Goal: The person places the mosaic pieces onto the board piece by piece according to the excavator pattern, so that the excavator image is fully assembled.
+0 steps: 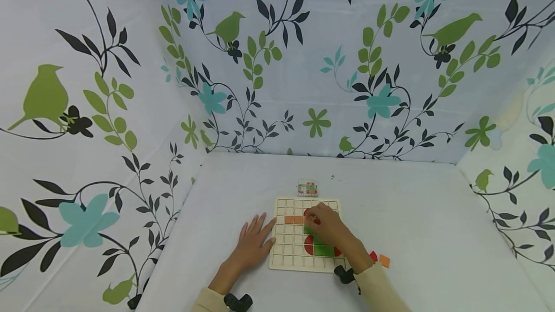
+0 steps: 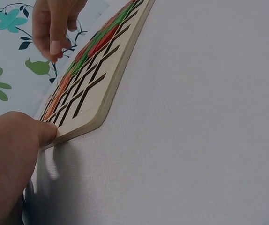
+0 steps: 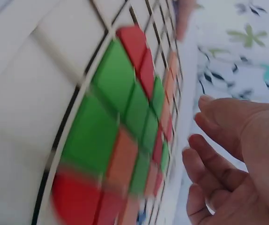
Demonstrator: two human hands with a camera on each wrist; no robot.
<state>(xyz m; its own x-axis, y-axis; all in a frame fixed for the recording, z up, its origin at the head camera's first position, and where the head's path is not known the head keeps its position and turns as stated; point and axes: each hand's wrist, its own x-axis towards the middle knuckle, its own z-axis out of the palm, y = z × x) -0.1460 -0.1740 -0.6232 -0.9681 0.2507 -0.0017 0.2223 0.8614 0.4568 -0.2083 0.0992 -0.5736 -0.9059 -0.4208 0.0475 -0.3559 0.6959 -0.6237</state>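
Note:
A pale wooden grid board (image 1: 282, 260) lies on the white table. Coloured tiles fill several of its cells: green tiles (image 3: 118, 82), orange tiles (image 1: 294, 220) and rounded red tiles (image 1: 309, 244). My left hand (image 1: 253, 244) rests at the board's left edge with spread fingers; in the left wrist view its thumb (image 2: 45, 133) touches the board's rim. Over the upper right part of the board hovers my right hand (image 1: 329, 225). Seen from the right wrist, its thumb and fingers (image 3: 219, 171) are loosely bent and apart, with nothing between them.
Behind the board lies a small card (image 1: 308, 188) with a coloured pattern. A loose red piece (image 1: 373, 256) and an orange square tile (image 1: 384, 261) lie right of the board, beside the right forearm. Patterned cloth (image 1: 303, 61) hangs around the table (image 1: 412, 206).

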